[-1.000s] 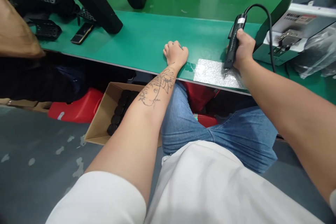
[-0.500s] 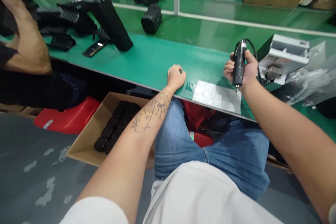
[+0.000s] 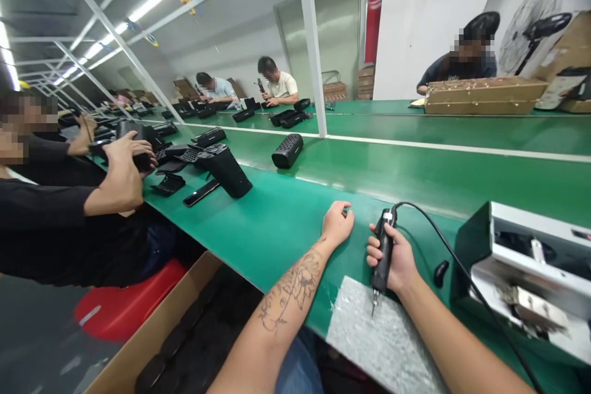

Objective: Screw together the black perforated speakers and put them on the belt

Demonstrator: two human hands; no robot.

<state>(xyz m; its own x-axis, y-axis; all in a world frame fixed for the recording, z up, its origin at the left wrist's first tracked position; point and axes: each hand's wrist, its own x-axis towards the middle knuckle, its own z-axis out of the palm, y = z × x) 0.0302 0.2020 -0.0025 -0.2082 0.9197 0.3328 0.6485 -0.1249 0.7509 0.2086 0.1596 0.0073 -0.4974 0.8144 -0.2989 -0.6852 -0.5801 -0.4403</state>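
My right hand (image 3: 401, 261) is wrapped round a black electric screwdriver (image 3: 382, 255), its bit pointing down over a silvery, wrinkled sheet (image 3: 364, 345) at the bench edge. A black cable arcs from the screwdriver's top to the right. To the left, my left hand (image 3: 337, 225) rests on the green bench with its fingers curled in. A small dark spot shows between thumb and forefinger; what it is, I cannot make out. The nearest thing to my right forearm is a small black piece (image 3: 441, 273) on the bench.
A white and black machine (image 3: 530, 271) stands at the right. Ahead lies a black perforated casing (image 3: 288, 151) on the green bench (image 3: 277, 215). Further left are a tall black case (image 3: 226, 169) and a phone (image 3: 201, 192), beside a co-worker's hands. Below is a carton (image 3: 157, 320) with black parts.
The view has tilted up, bringing the far bench and several people into sight. My right hand, still gripping the screwdriver, is now closer to my left hand.
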